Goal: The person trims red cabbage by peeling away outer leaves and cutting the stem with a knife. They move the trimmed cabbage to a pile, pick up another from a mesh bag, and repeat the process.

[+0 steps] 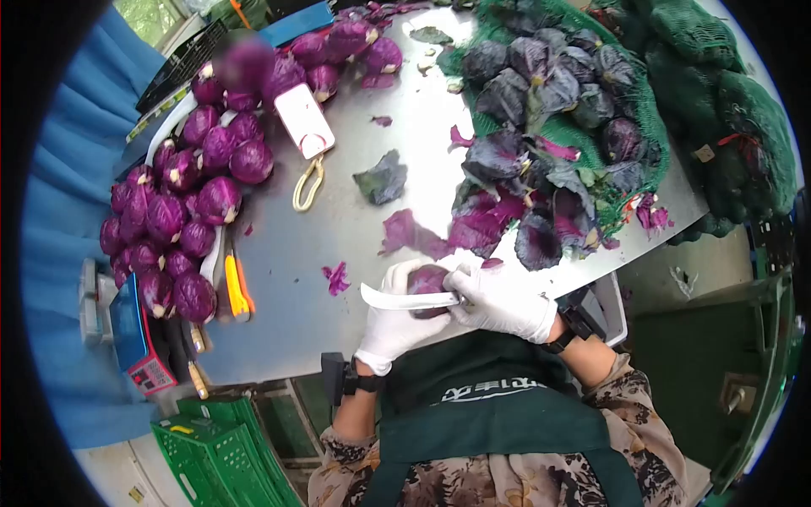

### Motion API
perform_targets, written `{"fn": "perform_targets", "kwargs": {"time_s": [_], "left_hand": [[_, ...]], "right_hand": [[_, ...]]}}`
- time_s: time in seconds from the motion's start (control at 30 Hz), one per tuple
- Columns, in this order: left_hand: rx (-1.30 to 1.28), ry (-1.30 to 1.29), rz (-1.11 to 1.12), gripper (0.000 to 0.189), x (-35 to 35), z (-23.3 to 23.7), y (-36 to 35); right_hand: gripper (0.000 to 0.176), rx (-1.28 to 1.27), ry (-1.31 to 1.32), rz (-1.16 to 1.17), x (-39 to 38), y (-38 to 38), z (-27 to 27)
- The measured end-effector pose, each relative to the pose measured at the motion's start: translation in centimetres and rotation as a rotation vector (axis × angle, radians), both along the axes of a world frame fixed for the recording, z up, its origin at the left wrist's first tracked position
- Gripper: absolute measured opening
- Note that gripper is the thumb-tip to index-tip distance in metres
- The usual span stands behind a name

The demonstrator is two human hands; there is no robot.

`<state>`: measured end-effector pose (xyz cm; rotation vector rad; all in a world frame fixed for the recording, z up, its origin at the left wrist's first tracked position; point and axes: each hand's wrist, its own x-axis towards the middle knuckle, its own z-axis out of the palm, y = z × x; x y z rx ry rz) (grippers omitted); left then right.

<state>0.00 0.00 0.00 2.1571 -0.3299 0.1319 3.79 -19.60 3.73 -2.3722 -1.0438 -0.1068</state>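
A red cabbage (pixel 428 278) is held low over the near edge of the metal table, close to my apron. My left hand (pixel 393 319), in a white glove, wraps round its left side and underside. In my gloved right hand (pixel 500 297) is a knife (pixel 405 300), its curved pale blade pointing left across the front of the cabbage. The fingers of that hand also rest against the cabbage's right side, and most of the knife's handle is hidden in them. Loose purple leaves (pixel 481 226) lie just beyond my hands.
Trimmed red cabbages (pixel 166 216) are piled along the left side. Untrimmed ones (pixel 528 63) lie on an open green net bag (pixel 655 127) at the back right. A white device with a strap (pixel 304 121), an orange-handled tool (pixel 237 286) and green crates (pixel 211 456) are leftward.
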Motion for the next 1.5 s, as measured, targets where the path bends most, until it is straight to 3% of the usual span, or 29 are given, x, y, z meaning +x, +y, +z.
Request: {"fn": "perform_targets", "kwargs": {"time_s": [0.03, 0.07, 0.1, 0.17, 0.2, 0.23, 0.3, 0.37, 0.43, 0.5, 0.57, 0.7, 0.77, 0.83, 0.87, 0.9, 0.97, 1.0, 1.03, 1.1, 1.23, 1.27, 1.3, 1.47, 1.5], "left_hand": [[0.009, -0.002, 0.006, 0.074, 0.1, 0.6, 0.4], [0.269, -0.248, -0.107, 0.07, 0.2, 0.8, 1.1], [0.105, -0.072, -0.058, 0.071, -0.4, -1.2, -2.1], [-0.018, 0.18, 0.079, 0.073, -0.7, -0.3, -1.0], [0.009, 0.165, 0.05, 0.081, -0.8, 0.3, -0.2], [0.003, 0.166, 0.022, 0.081, -0.7, 0.1, -0.4], [-0.139, 0.228, 0.058, 0.079, -1.3, -0.7, 0.1], [-0.103, 0.168, 0.044, 0.082, -1.7, -1.3, 1.0], [-0.032, 0.102, 0.055, 0.088, -1.9, -1.3, 2.0], [-0.015, 0.085, 0.061, 0.093, -2.2, -1.4, 2.4], [-0.104, 0.123, 0.162, 0.098, -2.7, 0.0, 1.7], [0.173, 0.132, 0.219, 0.103, -2.8, 0.7, 0.8], [0.211, 0.125, 0.215, 0.1, -2.9, 0.3, 1.2], [0.08, 0.03, 0.195, 0.096, -2.9, -1.5, 2.2], [-0.183, 0.098, 0.206, 0.089, -2.9, -3.0, 2.8], [-0.175, 0.093, 0.21, 0.089, -3.1, -3.2, 2.9], [-0.763, 0.257, 0.29, 0.083, -3.0, -3.2, 2.9], [-0.939, 0.298, 0.244, 0.079, -2.9, -2.7, 2.8], [-0.94, 0.29, 0.248, 0.079, -3.0, -2.8, 2.9], [-1.42, 0.509, 0.194, 0.077, -3.1, -3.3, 2.5], [-1.693, 0.585, 0.03, 0.077, -2.6, -3.7, 0.9], [-1.442, 0.542, 0.063, 0.075, -2.6, -3.6, 0.7], [-1.439, 0.548, 0.069, 0.075, -2.7, -3.6, 0.6], [-1.612, 0.53, 0.235, 0.069, -1.7, -4.2, 0.7], [-1.648, 0.495, 0.302, 0.068, -1.5, -4.3, 1.2]], "right_hand": [[0.013, 0.028, 0.028, -0.001, 0.0, 0.3, -0.5], [0.012, 0.107, 0.105, -0.013, -0.1, 0.4, -0.8], [0.01, 0.037, 0.212, -0.055, -0.5, -2.4, 0.3], [0.013, 0.2, 0.386, -0.109, 0.0, -1.2, -0.5], [0.016, 0.248, 0.509, -0.172, 0.1, -0.7, -0.9], [0.015, 0.42, 0.624, -0.197, 0.3, -1.2, -2.6], [0.012, 0.544, 0.803, -0.274, 1.8, -2.3, -4.5], [0.013, 0.704, 1.043, -0.438, 2.5, -3.3, -4.8], [0.012, 0.827, 1.069, -0.57, 3.4, -4.5, -5.6], [0.024, 0.719, 0.763, -0.67, 3.8, -4.8, -5.9], [0.037, 0.559, 0.291, -0.685, 2.8, -4.1, -5.3], [0.045, 0.445, 0.443, -0.249, -0.1, -1.6, -3.5], [0.045, 0.392, 0.617, -0.2, -0.4, -0.4, -4.5], [0.044, 0.328, 0.759, -0.195, -0.3, 0.0, -4.8], [0.043, 0.35, 0.813, -0.21, -0.3, 0.3, -5.5], [0.043, 0.371, 0.87, -0.224, -0.4, 0.7, -6.1], [0.042, 0.413, 0.899, -0.207, -0.2, 0.9, -6.4], [0.042, 0.456, 0.998, -0.202, -0.3, 0.9, -5.0], [0.043, 0.494, 1.094, -0.196, -0.2, 0.9, -4.2], [0.057, 0.498, 0.978, -0.092, -0.1, 0.8, -4.4], [0.063, 0.538, 0.814, -0.101, -0.1, 2.1, -3.8], [0.062, 0.545, 0.941, -0.208, 0.0, 2.0, -2.8], [0.061, 0.548, 1.074, -0.32, -0.1, 2.0, -2.0], [0.034, 0.591, 0.833, -0.159, -0.1, 1.1, -4.2], [0.039, 0.537, 0.868, -0.165, 0.0, 0.4, -4.0]]}}
